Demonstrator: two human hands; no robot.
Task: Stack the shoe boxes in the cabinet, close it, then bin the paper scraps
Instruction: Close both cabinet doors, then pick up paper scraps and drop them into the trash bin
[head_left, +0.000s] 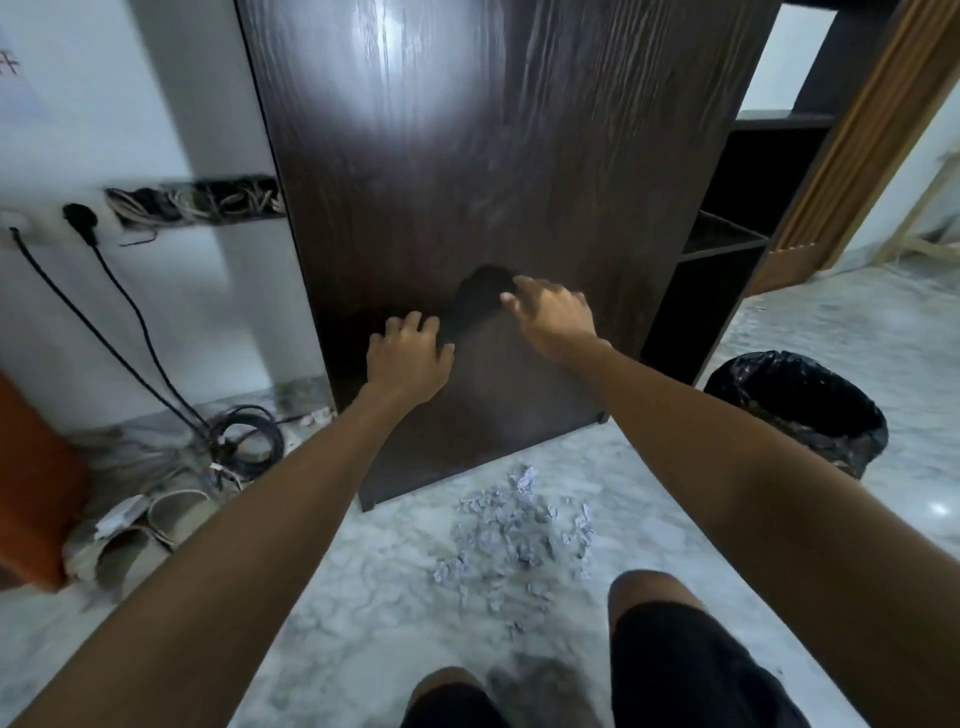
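Where the dark wood cabinet door (493, 182) fills the middle of the view, its bottom edge ends just above the marble floor (363, 597), right lower corner near the black-lined bin (800, 410). Left of the door, a white wall with plugs and black cables (244, 441) coiled at its foot; right of it, open dark shelves (727, 239). Open floor between the knees and the door, taken up in part by paper scraps (519, 530) strewn in a loose heap just in front of the door's lower edge, well apart from both hands. Bin standing beside the cabinet's right lower corner, apart from the scraps.

Left hand (410, 358) flat against the door, fingers slightly bent and spread, holding nothing. Right hand (556, 317) higher and to the right, fingers extended and relaxed, tips at the door surface beside a dark shadow; contact hard to tell through blur. Hands apart from each other. Shoe boxes out of sight.
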